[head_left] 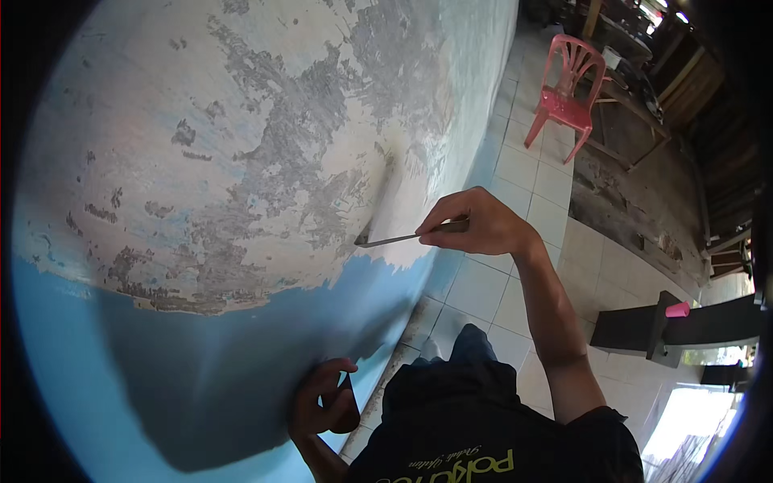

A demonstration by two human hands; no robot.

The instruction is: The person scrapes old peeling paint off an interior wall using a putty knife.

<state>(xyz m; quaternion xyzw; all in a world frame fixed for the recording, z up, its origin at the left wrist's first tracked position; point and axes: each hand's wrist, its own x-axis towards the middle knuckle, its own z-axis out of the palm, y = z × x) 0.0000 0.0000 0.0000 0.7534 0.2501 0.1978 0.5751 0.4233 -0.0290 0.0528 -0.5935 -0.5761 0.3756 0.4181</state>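
Note:
My right hand (467,219) grips a thin metal scraper (390,240), its tip against the wall (274,153). The upper wall is mottled off-white and grey, with a patchy edge above the light blue paint (64,322). My left hand (318,402) is low in front of the blue section, its fingers curled round a dark, flat object (349,414). I cannot make out what that object is.
A red plastic chair (564,109) stands on white floor tiles (475,290) at the upper right, beside a wooden table (620,105) and bare dark ground (636,217). A dark bench-like structure (628,330) with a pink cup (677,310) is at the lower right.

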